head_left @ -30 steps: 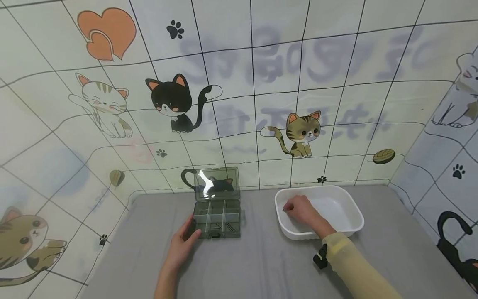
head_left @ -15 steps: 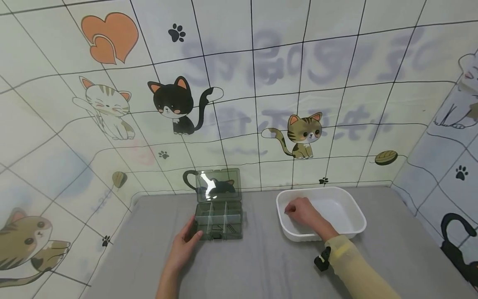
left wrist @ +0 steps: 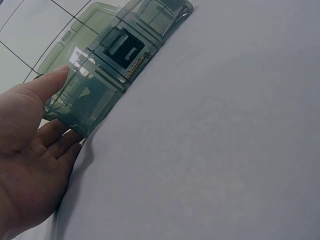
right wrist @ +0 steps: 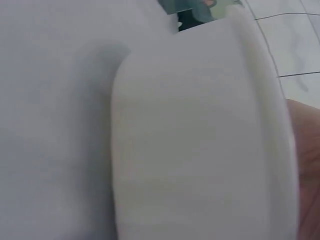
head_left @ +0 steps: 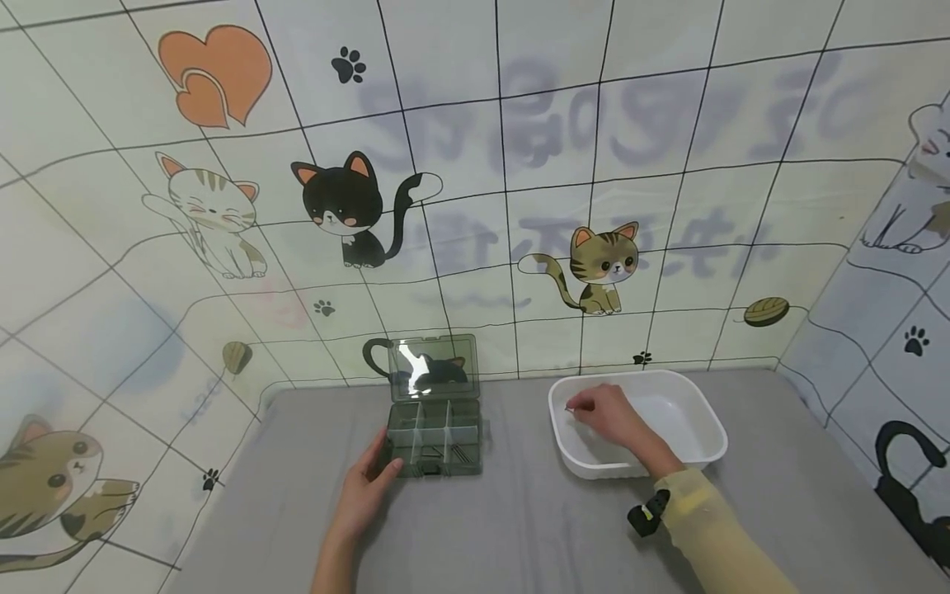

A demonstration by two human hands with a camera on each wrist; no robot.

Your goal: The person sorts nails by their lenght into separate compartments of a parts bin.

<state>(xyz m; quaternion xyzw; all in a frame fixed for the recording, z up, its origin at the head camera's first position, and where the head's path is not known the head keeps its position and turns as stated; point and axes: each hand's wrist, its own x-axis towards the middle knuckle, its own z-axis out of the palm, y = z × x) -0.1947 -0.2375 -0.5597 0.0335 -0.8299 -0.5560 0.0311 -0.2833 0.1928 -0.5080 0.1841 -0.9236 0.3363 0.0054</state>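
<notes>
My left hand holds the left side of a green see-through compartment box, its lid raised. In the left wrist view the thumb lies on the box's corner, the other fingers against its side. Thin metal pieces lie in the front compartments; through the wall, one looks like a threaded brass-coloured screw. My right hand is over the left part of a white tray, pinching a small shiny piece too small to identify. The right wrist view shows mostly the tray's outer wall.
Box and tray stand apart on a grey cloth. Close behind them rises a white gridded wall cloth printed with cartoon cats. The right wrist carries a black device.
My right hand has risen slightly and shifted a little to the right inside the tray, with the small piece at its fingertips. The left hand and the box keep their places.
</notes>
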